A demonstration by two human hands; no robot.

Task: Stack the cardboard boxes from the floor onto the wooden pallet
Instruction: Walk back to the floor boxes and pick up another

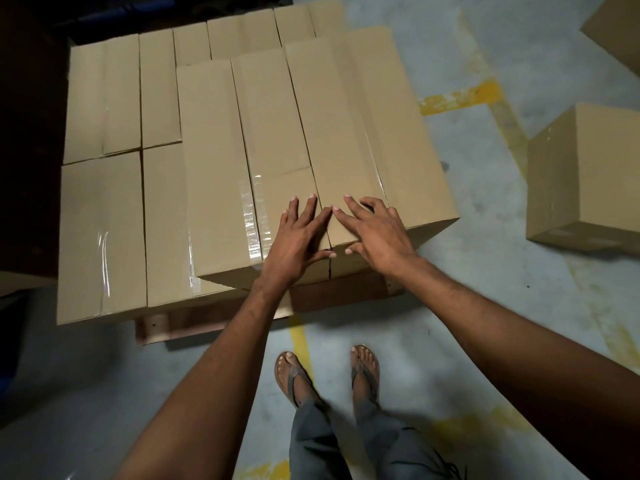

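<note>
**Resting both hands on the top boxes of a pallet stack**

Seen from above, a person stands at the near side of a wooden pallet (194, 323). The pallet carries a lower layer of boxes (100, 237), brown cardboard, packed side by side and sealed with clear tape. Two long boxes lie on top of that layer, touching each other along their length: the upper left box (214, 161) and the upper right box (398, 133). Their near ends sit close to the near edge of the stack, towards its right side.

The left hand (298, 233) lies flat on the near end of the upper left box, fingers straight and spread, thumb hanging over the near edge. The right hand (374, 230) lies on the near end of the upper right box, fingers spread and slightly bent, thumb at the near edge. The two index fingertips meet just over the seam between the two boxes. Neither hand grips anything.

The floor (467, 306) is grey concrete marked with worn yellow lines (460, 95). To the right, well apart from the pallet, a loose box (585, 174) stands on the floor. The corner of a second loose box (620, 29) shows at the top right edge. Below the arms are the person's feet in sandals (292, 375) and grey trousers (318, 445).
</note>
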